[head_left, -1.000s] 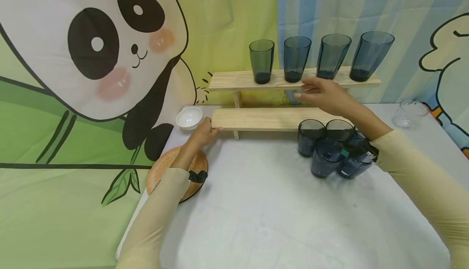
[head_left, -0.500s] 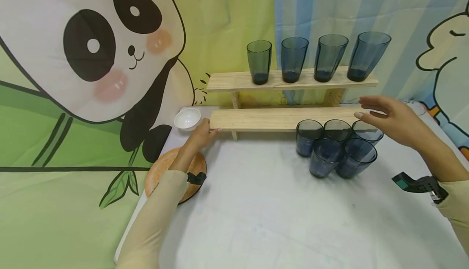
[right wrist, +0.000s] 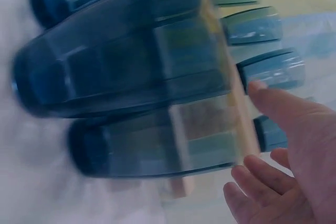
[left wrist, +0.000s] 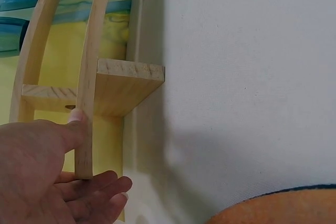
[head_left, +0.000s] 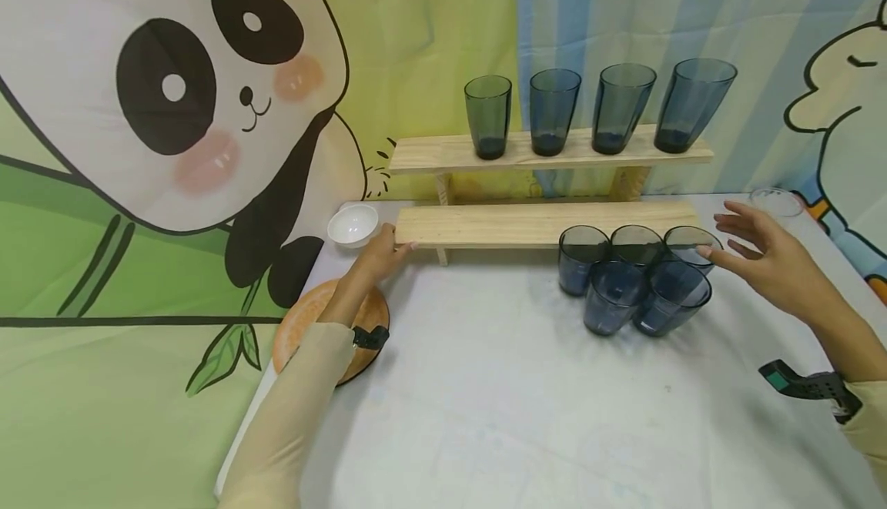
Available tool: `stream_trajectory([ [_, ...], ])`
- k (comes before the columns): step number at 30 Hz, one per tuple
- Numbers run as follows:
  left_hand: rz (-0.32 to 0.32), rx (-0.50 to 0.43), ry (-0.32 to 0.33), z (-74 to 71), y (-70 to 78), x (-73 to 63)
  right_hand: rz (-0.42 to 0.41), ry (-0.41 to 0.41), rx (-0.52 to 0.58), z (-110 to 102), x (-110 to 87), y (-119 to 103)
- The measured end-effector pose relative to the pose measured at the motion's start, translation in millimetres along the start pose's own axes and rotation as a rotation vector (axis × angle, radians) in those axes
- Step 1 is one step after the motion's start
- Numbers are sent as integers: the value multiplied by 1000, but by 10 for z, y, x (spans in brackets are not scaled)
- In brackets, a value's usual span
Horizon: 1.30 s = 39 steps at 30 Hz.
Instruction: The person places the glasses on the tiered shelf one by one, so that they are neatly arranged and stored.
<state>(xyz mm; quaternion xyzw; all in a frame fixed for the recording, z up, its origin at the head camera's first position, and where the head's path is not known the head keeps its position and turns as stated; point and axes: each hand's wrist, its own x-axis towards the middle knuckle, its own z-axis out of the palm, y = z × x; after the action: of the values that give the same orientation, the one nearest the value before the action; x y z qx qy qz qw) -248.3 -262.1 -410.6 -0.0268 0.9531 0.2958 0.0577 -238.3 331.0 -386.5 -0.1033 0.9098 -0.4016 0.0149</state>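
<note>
My left hand (head_left: 379,255) holds the left end of the lower board of a two-tier wooden shelf (head_left: 499,224). In the left wrist view its thumb lies against the board's edge (left wrist: 85,145), with the other fingers on the far side. Several blue-tinted glasses (head_left: 613,301) stand clustered before the shelf's right half. Beside the rearmost right glass (head_left: 682,241) is my right hand (head_left: 779,262), its fingers spread and the thumb over the rim; contact is unclear. In the right wrist view these glasses (right wrist: 121,51) are blurred, and nothing sits in the hand's grasp.
A row of tall tinted glasses (head_left: 554,112) stands on the upper board. Left of the shelf are a white bowl (head_left: 353,226) and an orange-brown round plate (head_left: 377,316), partly under the left forearm. A clear glass (head_left: 776,201) stands at the back right.
My right hand has moved from in front of the upper board out to the right, then down beside the clustered glasses. The left hand keeps its hold on the shelf.
</note>
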Motion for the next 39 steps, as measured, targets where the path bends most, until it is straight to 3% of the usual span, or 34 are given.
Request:
stream_trajectory([
  [5,6,-8,4,-4,-16,-5,15,-75,54,55,-27,115],
  [13,11,-2,5,24,-43,3,21,-111,117,112,-35,242],
  [19,4,-9,11,18,-31,-16,28,-118,106,108,-42,342],
  [23,1,-3,16,15,-27,-19,37,-164,90,68,-57,413],
  [31,-4,-3,13,20,-23,-16,-102,-210,111,135,-30,503],
  [39,0,-10,12,15,-10,-22,-112,-189,139,224,3,510],
])
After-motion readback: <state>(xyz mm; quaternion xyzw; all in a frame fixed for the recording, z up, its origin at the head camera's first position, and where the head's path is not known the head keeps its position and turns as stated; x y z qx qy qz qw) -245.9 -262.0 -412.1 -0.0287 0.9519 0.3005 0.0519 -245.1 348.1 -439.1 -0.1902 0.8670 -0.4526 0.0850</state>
